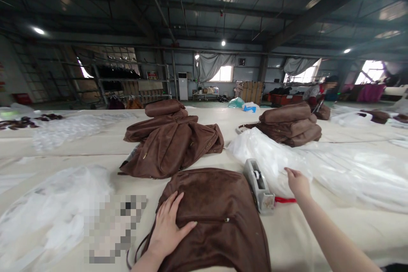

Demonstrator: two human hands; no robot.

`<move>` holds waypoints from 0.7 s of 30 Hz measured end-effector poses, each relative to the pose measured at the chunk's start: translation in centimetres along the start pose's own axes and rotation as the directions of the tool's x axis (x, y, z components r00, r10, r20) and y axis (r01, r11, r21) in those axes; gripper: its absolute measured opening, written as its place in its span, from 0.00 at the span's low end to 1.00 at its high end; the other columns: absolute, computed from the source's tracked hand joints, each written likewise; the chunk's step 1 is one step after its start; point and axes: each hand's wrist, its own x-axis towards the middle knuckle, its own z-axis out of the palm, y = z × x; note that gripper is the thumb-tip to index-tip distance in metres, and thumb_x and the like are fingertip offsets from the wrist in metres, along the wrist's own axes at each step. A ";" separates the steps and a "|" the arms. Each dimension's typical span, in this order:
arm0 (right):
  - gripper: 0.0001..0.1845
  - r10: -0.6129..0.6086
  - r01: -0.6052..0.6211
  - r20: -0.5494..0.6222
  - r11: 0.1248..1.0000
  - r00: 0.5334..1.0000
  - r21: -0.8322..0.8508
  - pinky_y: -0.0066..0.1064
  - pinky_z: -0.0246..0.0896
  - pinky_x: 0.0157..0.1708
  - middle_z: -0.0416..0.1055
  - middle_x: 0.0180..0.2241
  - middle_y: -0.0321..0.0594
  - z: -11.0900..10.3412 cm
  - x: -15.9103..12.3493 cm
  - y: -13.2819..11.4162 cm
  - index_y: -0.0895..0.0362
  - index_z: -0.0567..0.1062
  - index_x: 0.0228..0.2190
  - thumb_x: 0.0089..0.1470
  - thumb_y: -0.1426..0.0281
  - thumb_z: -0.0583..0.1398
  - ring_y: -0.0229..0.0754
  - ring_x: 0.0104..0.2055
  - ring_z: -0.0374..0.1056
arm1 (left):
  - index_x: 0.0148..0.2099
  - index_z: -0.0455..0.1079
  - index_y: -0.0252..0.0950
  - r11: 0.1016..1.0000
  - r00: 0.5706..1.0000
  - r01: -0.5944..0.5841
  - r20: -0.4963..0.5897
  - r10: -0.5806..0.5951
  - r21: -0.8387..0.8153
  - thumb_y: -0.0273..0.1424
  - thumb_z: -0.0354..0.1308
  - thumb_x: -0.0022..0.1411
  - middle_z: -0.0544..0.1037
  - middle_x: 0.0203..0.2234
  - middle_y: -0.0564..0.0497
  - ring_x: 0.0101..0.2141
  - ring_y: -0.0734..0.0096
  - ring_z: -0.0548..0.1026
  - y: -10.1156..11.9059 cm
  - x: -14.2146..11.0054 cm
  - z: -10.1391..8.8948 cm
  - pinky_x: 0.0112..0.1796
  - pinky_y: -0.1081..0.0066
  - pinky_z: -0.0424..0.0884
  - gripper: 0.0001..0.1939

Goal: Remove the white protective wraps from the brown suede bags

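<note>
brown leather-look bag (219, 195): left hand (168, 219) flat atop, seemingly steadying; right hand (298, 185) narrow at translucent plastic (263, 148), hold unclear; pinch advisable next.

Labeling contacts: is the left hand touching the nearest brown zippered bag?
Touching: head view shows the left hand lying on the brown zippered bag.

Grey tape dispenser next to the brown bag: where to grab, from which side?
I'd pinch the tape dispenser across its solid near end, from above and slightly right. The body is long and narrow, its left side is close against the brown bag, and white plastic bunches beside its farther part.
</note>
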 end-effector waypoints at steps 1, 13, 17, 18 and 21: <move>0.22 -0.018 0.018 -0.016 0.999 1.000 0.034 0.45 0.60 0.51 0.75 0.45 0.53 -0.7 -1.0 -0.8 0.61 0.80 0.39 0.52 0.62 0.52 0.57 0.51 0.67 | 0.65 0.53 0.44 1.000 1.000 -0.001 -0.003 0.001 -0.003 0.47 0.61 0.53 0.61 0.60 0.44 0.58 0.51 0.61 0.0 0.0 0.0 0.58 0.49 0.57 0.40; 0.17 -0.507 -0.028 0.641 0.772 0.577 0.635 0.34 0.70 0.43 0.72 0.47 0.44 0.0 -29.0 -11.0 0.50 0.79 0.40 0.57 0.56 0.56 0.47 0.46 0.70 | 0.55 0.67 0.35 0.793 0.983 0.180 0.079 -0.165 -0.581 0.46 0.33 0.69 0.71 0.52 0.40 0.53 0.61 0.68 5.5 -3.7 -5.3 0.55 0.57 0.62 0.30; 0.16 -0.603 -0.088 0.736 0.752 0.309 0.653 0.33 0.69 0.43 0.72 0.44 0.43 2.0 -34.8 -11.2 0.49 0.79 0.40 0.60 0.58 0.53 0.44 0.43 0.71 | 0.45 0.69 0.29 0.508 0.850 0.517 0.343 -0.400 -0.689 0.54 0.29 0.65 0.79 0.31 0.41 0.30 0.66 0.76 6.5 -7.0 -7.4 0.32 0.67 0.71 0.38; 0.17 -0.625 -0.085 0.738 0.745 0.254 0.661 0.33 0.69 0.43 0.72 0.43 0.43 2.4 -35.8 -11.3 0.49 0.78 0.40 0.61 0.59 0.52 0.44 0.43 0.71 | 0.43 0.69 0.30 0.503 0.828 0.553 0.370 -0.422 -0.664 0.55 0.32 0.65 0.79 0.29 0.43 0.28 0.67 0.75 6.5 -7.7 -7.8 0.29 0.69 0.70 0.36; 0.17 -0.683 -0.014 0.724 0.726 0.097 0.687 0.32 0.68 0.42 0.73 0.40 0.43 2.9 -38.1 -12.0 0.51 0.78 0.40 0.63 0.62 0.50 0.42 0.40 0.70 | 0.38 0.70 0.33 0.592 0.834 0.551 0.395 -0.385 -0.588 0.53 0.42 0.64 0.78 0.28 0.47 0.30 0.69 0.75 6.0 -9.4 -9.3 0.30 0.72 0.69 0.29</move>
